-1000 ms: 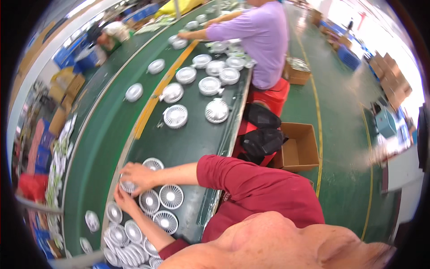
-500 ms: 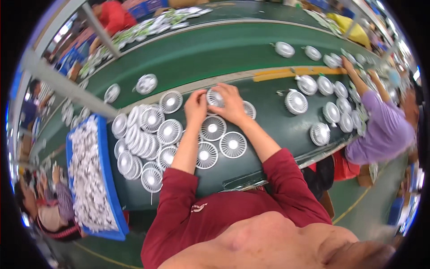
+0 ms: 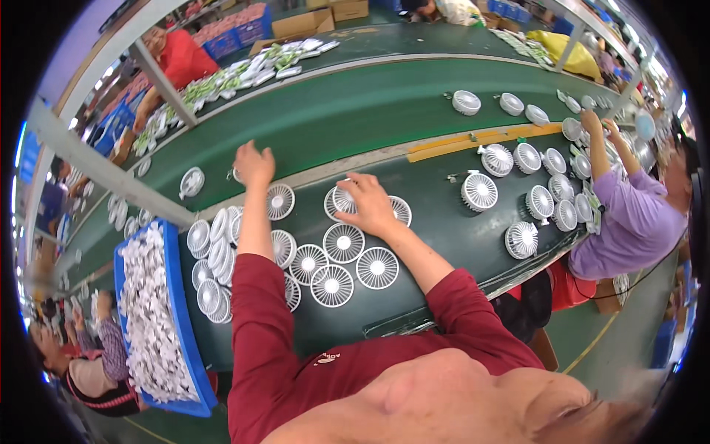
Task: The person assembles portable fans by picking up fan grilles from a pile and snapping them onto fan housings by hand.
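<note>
My left hand (image 3: 255, 166) reaches over the near edge of the green belt, fingers apart. A white round piece (image 3: 237, 175) shows beside its palm, mostly hidden beneath the hand. My right hand (image 3: 367, 205) curls its thumb and fingers around the right side of a round white fan grille (image 3: 342, 198), which overlaps another grille. More ribbed grilles lie close by: one (image 3: 399, 211) just right of that hand, and several nearer me, such as a grille (image 3: 344, 243) and another (image 3: 377, 268). Part of the grille pile is behind my left forearm.
A blue tray (image 3: 177, 296) of small white parts stands at left. White fan heads (image 3: 479, 192) sit to the right, near a co-worker in purple (image 3: 629, 200). A metal post (image 3: 111, 155) slants at left. Another fan head (image 3: 192, 182) rests on the belt.
Both hands were together around a white round piece; they are now apart. My left hand has moved left to the belt, while the right stays over the grilles. Belt pieces have shifted left.
</note>
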Tool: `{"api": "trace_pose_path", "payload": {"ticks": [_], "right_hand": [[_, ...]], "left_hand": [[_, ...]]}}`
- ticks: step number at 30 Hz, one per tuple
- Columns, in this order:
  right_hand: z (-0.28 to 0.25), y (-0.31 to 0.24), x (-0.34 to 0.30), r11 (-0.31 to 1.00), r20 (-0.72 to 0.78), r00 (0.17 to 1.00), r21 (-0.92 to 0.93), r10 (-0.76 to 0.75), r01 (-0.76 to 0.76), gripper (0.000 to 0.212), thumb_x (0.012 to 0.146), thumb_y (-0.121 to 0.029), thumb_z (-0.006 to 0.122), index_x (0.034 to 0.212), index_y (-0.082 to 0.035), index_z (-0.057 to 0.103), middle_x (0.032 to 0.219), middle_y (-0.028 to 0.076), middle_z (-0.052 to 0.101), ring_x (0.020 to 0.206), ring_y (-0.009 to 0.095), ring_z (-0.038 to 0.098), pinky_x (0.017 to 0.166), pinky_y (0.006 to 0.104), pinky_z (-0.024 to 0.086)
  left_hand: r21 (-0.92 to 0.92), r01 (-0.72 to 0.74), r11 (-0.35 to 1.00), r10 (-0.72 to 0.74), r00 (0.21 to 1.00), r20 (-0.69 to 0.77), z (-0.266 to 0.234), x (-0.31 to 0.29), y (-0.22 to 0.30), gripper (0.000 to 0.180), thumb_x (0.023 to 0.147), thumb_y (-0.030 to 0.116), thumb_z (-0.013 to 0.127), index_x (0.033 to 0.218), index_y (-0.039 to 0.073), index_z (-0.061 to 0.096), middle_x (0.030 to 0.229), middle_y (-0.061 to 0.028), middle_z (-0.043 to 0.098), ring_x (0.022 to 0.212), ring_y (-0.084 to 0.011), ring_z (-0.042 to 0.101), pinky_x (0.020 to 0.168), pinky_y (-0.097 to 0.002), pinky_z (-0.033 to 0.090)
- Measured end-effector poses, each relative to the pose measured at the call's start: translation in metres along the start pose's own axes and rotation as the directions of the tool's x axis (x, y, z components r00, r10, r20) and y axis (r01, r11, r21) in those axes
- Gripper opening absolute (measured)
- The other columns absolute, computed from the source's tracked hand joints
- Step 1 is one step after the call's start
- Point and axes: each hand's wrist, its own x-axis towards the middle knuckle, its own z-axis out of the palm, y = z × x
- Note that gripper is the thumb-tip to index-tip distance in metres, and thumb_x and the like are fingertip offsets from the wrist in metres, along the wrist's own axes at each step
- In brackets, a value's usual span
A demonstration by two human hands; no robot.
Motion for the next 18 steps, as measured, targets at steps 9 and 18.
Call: {"api": "trace_pose_path", "payload": {"ticks": [9,18], "right_hand": [[-0.007,0.001,-0.002,1.000,0.011,1.000,-0.019,0.017,-0.016,0.064,0.067,-0.032,0.079,0.123,-0.013,0.057,0.130,0.014,0.050,0.123,0.034,0.043,0.098,0.0466,0.041],[-0.020,-0.011,0.009,0.968,-0.055,0.993,0.233,0.108,-0.092,0.068,0.068,-0.026,0.082,0.128,-0.012,0.053,0.135,0.015,0.047,0.123,0.037,0.043,0.103,0.0435,0.040]], "left_hand": [[-0.084,0.125,0.989,-0.105,0.973,0.206,0.035,0.008,-0.082,0.028,0.085,0.025,0.061,0.106,0.006,0.061,0.097,-0.0222,0.068,0.091,-0.0413,0.064,0.082,-0.0478,0.050],[-0.627,0.001,0.779,-0.007,1.000,-0.008,-0.007,-0.035,0.008,0.027,0.095,0.025,0.056,0.105,0.001,0.063,0.091,-0.0153,0.069,0.084,-0.0249,0.066,0.076,-0.0355,0.050]]}}
